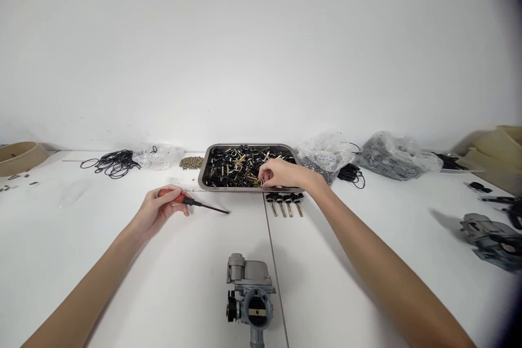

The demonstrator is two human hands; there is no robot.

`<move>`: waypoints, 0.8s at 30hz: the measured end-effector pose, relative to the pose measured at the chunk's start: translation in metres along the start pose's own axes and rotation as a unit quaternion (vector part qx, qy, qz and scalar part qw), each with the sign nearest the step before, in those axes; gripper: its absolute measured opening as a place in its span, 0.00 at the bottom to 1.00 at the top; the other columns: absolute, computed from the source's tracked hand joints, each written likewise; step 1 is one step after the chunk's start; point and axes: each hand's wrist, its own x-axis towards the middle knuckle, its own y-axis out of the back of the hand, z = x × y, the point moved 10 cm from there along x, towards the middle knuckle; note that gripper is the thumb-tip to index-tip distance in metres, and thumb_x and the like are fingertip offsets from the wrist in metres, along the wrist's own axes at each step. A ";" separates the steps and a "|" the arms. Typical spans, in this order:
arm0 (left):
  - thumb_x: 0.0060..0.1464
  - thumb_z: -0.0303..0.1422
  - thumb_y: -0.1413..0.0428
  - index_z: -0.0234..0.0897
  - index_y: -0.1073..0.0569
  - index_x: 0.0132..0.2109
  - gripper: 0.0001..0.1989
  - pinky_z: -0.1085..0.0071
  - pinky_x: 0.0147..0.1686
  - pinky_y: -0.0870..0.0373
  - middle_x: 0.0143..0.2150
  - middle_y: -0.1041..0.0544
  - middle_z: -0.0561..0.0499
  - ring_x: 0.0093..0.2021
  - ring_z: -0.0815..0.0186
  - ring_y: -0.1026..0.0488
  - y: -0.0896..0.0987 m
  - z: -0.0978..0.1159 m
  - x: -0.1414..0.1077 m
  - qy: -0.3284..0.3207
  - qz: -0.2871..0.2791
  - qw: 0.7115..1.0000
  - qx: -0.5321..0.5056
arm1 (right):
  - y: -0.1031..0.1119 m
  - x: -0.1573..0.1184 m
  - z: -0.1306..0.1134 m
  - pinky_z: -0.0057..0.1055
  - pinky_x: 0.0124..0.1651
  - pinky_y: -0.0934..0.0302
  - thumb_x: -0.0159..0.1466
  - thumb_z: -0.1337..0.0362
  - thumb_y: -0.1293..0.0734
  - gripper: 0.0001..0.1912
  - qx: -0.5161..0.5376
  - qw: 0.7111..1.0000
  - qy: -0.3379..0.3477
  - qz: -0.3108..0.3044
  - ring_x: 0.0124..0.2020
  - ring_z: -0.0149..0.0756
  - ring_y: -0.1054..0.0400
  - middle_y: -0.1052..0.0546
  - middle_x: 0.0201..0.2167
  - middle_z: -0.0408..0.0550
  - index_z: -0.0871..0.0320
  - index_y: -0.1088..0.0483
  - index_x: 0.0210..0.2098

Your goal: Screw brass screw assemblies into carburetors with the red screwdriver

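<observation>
My left hand (157, 207) is closed around the red handle of a screwdriver (175, 196). Its dark shaft points right, low over the white table, with a tiny piece at the tip. Over the front edge of a metal tray (200, 176), my right hand (275, 173) has its fingers pinched among small black and brass parts (234, 166). Whether a part is between those fingertips is hidden. Below the tray several black-topped brass parts (284, 204) lie in a row. A grey metal carburetor (250, 296) stands on the table nearest me.
A pile of small brass pieces (191, 162) lies left of the tray, near black rubber rings (116, 163). Clear plastic bags (397, 156) of parts rest along the wall. Another carburetor (491, 239) sits at far right, and a beige bowl (22, 157) at far left.
</observation>
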 end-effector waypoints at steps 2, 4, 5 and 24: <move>0.48 0.36 0.36 0.29 0.25 0.33 0.12 0.63 0.34 0.24 0.37 0.22 0.39 0.27 0.60 0.24 -0.012 -0.007 -0.002 0.014 -0.021 1.000 0.005 | -0.005 0.002 -0.001 0.27 0.32 0.41 0.58 0.68 0.32 0.05 -0.004 1.000 0.004 -0.012 0.33 0.33 0.33 0.25 0.35 0.48 0.59 0.27 0.36; 0.47 0.36 0.35 0.30 0.24 0.35 0.13 0.61 0.37 0.23 0.39 0.21 0.39 0.28 0.60 0.23 -0.021 -0.012 -0.005 0.028 -0.040 0.999 0.018 | -0.006 0.003 -0.002 0.27 0.32 0.42 0.58 0.70 0.33 0.04 -0.005 1.000 -0.002 -0.004 0.32 0.32 0.33 0.25 0.35 0.48 0.59 0.27 0.34; 0.47 0.36 0.35 0.30 0.24 0.36 0.13 0.60 0.39 0.23 0.38 0.21 0.39 0.29 0.59 0.23 -0.024 -0.015 -0.006 0.035 -0.050 0.998 0.029 | -0.006 0.003 -0.003 0.26 0.32 0.42 0.58 0.71 0.34 0.04 -0.004 1.000 -0.007 0.002 0.31 0.31 0.34 0.26 0.34 0.47 0.60 0.27 0.33; 0.47 0.40 0.39 0.42 0.23 0.37 0.10 0.68 0.39 0.27 0.43 0.26 0.46 0.36 0.64 0.28 -0.044 -0.018 -0.013 -0.079 -0.103 0.888 0.441 | -0.003 0.008 -0.012 0.27 0.35 0.44 0.63 0.69 0.36 0.09 0.002 0.998 0.043 0.054 0.34 0.32 0.36 0.29 0.38 0.50 0.60 0.27 0.41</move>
